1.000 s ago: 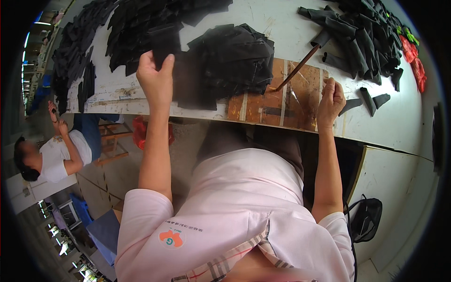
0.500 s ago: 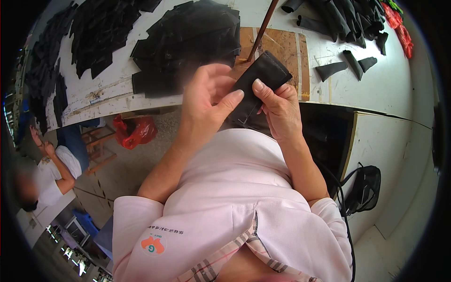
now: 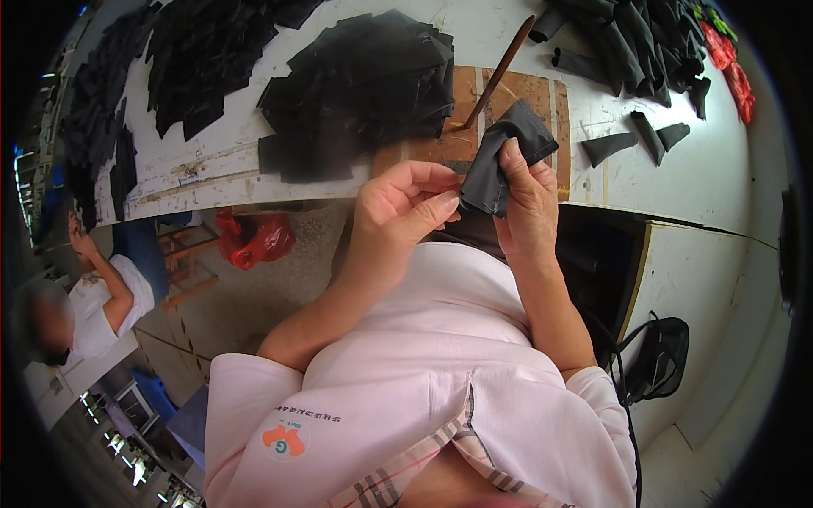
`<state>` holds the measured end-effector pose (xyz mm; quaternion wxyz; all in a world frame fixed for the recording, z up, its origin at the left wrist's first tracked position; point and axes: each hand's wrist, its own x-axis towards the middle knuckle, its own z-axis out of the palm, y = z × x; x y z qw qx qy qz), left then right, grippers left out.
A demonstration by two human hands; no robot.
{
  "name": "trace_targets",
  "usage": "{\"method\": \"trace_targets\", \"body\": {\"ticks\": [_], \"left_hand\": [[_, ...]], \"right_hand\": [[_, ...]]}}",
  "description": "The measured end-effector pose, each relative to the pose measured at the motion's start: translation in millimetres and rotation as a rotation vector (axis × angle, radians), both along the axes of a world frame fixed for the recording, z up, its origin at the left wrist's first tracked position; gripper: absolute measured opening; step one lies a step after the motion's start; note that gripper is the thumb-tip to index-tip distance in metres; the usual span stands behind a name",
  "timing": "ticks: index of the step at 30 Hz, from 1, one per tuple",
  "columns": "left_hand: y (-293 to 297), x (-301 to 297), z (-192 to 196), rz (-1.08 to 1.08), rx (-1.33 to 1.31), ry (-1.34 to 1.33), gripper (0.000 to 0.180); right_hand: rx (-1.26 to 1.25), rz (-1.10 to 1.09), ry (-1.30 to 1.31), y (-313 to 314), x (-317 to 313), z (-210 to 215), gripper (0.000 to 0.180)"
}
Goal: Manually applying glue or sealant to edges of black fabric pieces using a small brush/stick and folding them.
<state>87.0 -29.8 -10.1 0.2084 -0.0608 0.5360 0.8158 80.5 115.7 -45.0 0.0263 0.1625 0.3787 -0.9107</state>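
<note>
Flat black fabric pieces sit heaped on the desk. Left hand has its fingers bunched narrow at the left edge of a stitched black fabric piece, can't tell if they're pinching it. Brown rod leans up just behind. Right hand has that piece clamped between thumb and fingers over the desk's near edge; if that grip loosens, I'd guess it could flop or crease.

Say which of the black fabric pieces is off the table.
The bent black fabric piece pinched in the right hand, its edge at the left hand; the heaped flat pieces and tube-like pieces lie on the white table.
</note>
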Motion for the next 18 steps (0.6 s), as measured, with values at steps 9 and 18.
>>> {"method": "trace_targets", "body": {"ticks": [9, 18], "left_hand": [[2, 3, -5, 0.014, -0.058, 0.05, 0.02], [-1, -4, -10, 0.024, -0.111, -0.024, 0.012]], "right_hand": [[0.136, -0.071, -0.047, -8, -4, -3, 0.019], [0.108, -0.026, -0.031, -4, -4, -10, 0.013]]}}
